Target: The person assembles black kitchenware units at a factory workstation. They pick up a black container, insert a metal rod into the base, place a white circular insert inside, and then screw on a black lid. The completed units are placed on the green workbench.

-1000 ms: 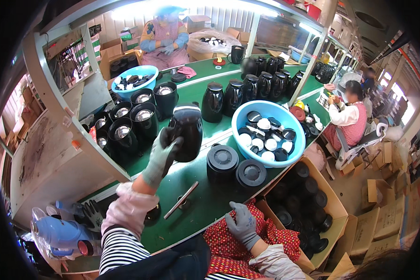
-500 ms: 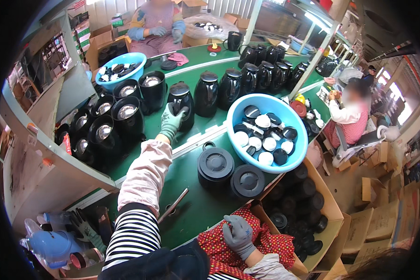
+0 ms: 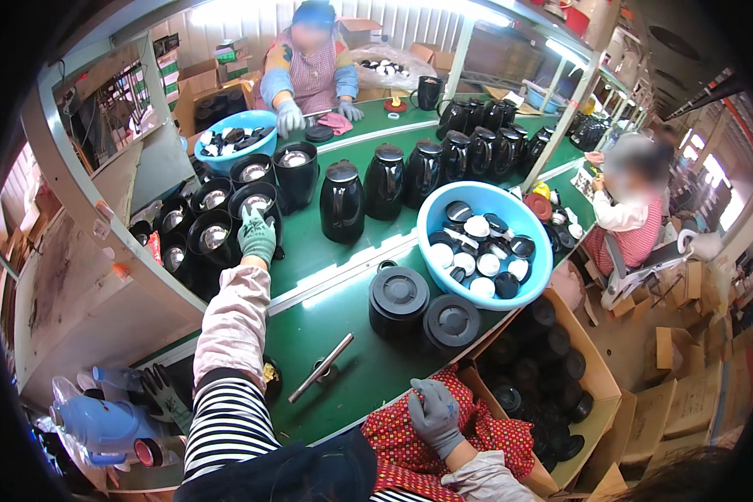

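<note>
My left hand (image 3: 258, 238), in a grey-green glove, reaches to the left group of open black jugs and closes on the near rim of one open jug (image 3: 241, 201). Shiny silver liners show inside these jugs. Just right of them stands a lidded black jug (image 3: 342, 205), one of a row of lidded jugs. My right hand (image 3: 435, 414), in a grey glove, rests on the red patterned apron (image 3: 494, 418) over my lap. Its fingers are curled, with nothing visible in them.
A blue basin (image 3: 537, 284) of black and white lids stands at the right, beside two black lidded containers (image 3: 399, 293). A metal rod (image 3: 322, 368) lies nearer. A cardboard box (image 3: 598, 418) holds black parts. Two co-workers (image 3: 309, 71) sit at the far side and the right.
My left hand has left the lidded jug and moved left to an open jug. The right hand stays on my lap. The far co-worker's hand has moved beside the far basin.
</note>
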Tool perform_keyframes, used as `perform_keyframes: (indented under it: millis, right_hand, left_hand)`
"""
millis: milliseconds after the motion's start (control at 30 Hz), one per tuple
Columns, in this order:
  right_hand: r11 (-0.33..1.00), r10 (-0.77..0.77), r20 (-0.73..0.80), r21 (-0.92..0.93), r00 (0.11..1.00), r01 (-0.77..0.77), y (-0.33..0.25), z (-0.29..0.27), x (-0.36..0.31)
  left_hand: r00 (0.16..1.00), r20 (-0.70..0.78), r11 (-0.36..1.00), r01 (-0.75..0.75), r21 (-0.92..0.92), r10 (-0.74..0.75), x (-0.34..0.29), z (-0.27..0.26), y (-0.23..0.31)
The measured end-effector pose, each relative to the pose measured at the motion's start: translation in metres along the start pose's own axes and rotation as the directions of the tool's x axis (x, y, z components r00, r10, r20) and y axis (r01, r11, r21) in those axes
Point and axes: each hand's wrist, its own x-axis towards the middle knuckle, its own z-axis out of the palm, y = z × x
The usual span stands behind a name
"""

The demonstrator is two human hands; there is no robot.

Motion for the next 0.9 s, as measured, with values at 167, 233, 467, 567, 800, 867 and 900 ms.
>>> perform_keyframes:
  millis: [167, 233, 467, 567, 800, 867, 900]
  right_hand:
    - [0.99, 0.111, 0.087, 0.073, 0.99, -0.117, 0.004, -0.011, -0.009]
    - [0.949, 0.213, 0.148, 0.206, 0.966, -0.241, -0.012, -0.022, 0.007]
    - [0.957, -0.153, 0.072, 0.258, 0.986, 0.13, -0.037, -0.059, 0.094]
    - [0.681, 0.181, 0.412, 0.603, 0.893, -0.416, -0.065, -0.089, 0.11]
    - [0.445, 0.366, 0.54, 0.613, 0.758, -0.653, -0.093, -0.154, 0.047]
    - [0.368, 0.487, 0.414, 0.702, 0.769, -0.61, -0.094, -0.167, 0.012]
    - [0.306, 0.545, 0.347, 0.765, 0.763, -0.566, -0.09, -0.171, -0.01]
  left_hand:
    - [0.97, -0.084, 0.947, -0.241, -0.212, 0.228, -0.061, -0.061, 0.04]
    - [0.909, -0.061, 0.866, -0.412, -0.284, 0.412, -0.094, -0.122, 0.049]
    - [0.502, 0.101, 0.46, -0.668, -0.586, 0.859, -0.179, -0.288, 0.109]
    - [0.24, 0.213, 0.32, -0.689, -0.65, 0.947, -0.204, -0.32, 0.131]
    - [-0.036, -0.009, -0.029, -0.608, -0.793, 0.999, -0.246, -0.341, 0.165]
    - [0.317, -0.095, 0.002, -0.292, -0.956, 0.944, -0.255, -0.323, 0.165]
    - [0.509, -0.138, -0.069, -0.151, -0.986, 0.849, -0.26, -0.305, 0.166]
